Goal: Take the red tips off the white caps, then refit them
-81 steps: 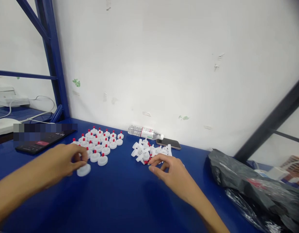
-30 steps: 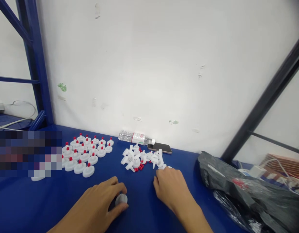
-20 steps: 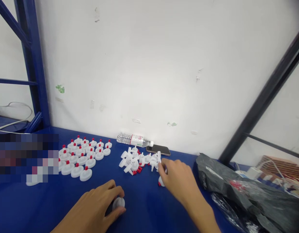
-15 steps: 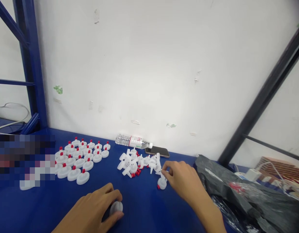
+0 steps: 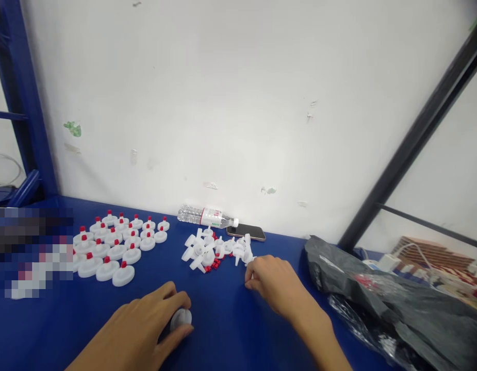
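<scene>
At the front, my left hand [image 5: 147, 319] is closed round a white round plastic cap [image 5: 181, 319], held between thumb and fingers. My right hand [image 5: 273, 283] rests low over the blue table, its fingers curled together beside the loose white pieces. Whatever those fingers hold, if anything, is hidden behind them. Just beyond lies a pile of white plastic nozzle caps [image 5: 199, 249], with small red tips [image 5: 212, 265] scattered among them. To the left, several white caps with red tips [image 5: 123, 274] stand upright in rows.
A clear water bottle [image 5: 207, 216] lies against the wall, touching or close to a dark phone [image 5: 250, 232]. Grey plastic bags [image 5: 362, 288] cover the table's right side. Blue metal posts [image 5: 33, 113] rise at the left. A pixelated patch hides the far left.
My right hand has drawn slightly left and its fingers have curled in. The red-tipped cap beneath it is out of sight. My left hand keeps its hold; the view has shifted slightly.
</scene>
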Demonstrator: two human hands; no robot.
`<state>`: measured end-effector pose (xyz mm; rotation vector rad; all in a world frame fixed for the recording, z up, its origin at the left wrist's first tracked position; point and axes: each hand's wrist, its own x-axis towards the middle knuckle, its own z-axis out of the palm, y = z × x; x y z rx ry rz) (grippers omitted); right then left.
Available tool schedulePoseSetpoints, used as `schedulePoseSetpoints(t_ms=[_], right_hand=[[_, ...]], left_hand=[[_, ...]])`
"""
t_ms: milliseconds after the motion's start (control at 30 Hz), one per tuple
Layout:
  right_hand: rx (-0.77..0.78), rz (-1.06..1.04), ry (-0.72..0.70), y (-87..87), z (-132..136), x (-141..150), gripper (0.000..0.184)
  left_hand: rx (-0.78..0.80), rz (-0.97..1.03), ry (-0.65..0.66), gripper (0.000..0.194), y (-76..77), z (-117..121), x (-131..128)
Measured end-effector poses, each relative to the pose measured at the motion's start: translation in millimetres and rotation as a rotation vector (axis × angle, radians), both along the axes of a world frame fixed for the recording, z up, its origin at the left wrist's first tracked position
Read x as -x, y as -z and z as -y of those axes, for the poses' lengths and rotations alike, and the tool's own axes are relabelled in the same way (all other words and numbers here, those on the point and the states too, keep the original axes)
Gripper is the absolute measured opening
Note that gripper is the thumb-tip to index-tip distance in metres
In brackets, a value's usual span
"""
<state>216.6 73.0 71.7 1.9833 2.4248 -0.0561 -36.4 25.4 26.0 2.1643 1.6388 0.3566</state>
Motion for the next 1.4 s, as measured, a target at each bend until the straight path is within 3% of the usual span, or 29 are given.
schedulePoseSetpoints(t_ms=[267, 500, 667, 933, 1133, 1400], right_hand=[[-0.033, -0.182, -0.194, 15.7, 6.9, 14.7, 0.014], [0.050, -0.693, -0.329, 14.6, 17.1, 37.9, 0.013], [0.091, -0.930, -0.386, 15.6, 21.8, 49.2, 0.016], [0.169, -0.957, -0.451, 35.6, 21.5, 63.2, 0.023], [0.169, -0.958, -0.452, 44.1, 18.8, 65.9, 0.028], [0.146, -0.928, -0.428, 49.6, 16.6, 67.0, 0.014]], left_hand=[[0.003, -0.033, 0.011, 0.028, -5.8, 3.2, -1.8], [0.048, -0.088, -0.020, 0.028, -5.3, 1.8, -1.7], [0.038, -0.124, -0.060, 0.022, -4.2, 1.6, 0.5], [0.028, -0.134, -0.062, 0.015, 3.4, -2.4, 2.1], [0.013, -0.130, -0.057, 0.015, 0.9, 0.6, 0.4], [-0.044, -0.083, -0.046, 0.021, 2.2, 0.6, 18.7]])
